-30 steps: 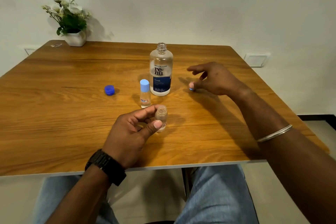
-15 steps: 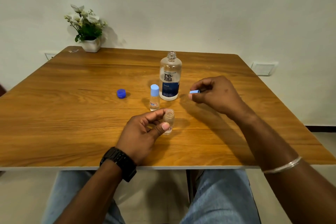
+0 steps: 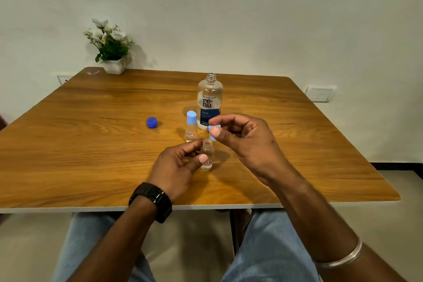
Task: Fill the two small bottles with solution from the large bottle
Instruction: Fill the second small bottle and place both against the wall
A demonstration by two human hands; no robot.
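Now the open small bottle (image 3: 206,154) stands on the table (image 3: 68,155), gripped by the left hand (image 3: 177,165); the right hand (image 3: 242,142) pinches its light-blue cap (image 3: 213,131) just above the neck. Capped small bottle (image 3: 191,126) looks done. Fill levels? Hard to tell.

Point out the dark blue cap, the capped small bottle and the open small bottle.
dark blue cap (image 3: 152,122): head view, on its top face.
capped small bottle (image 3: 191,129): head view, clear body below its light cap.
open small bottle (image 3: 207,145): head view, its bare neck.
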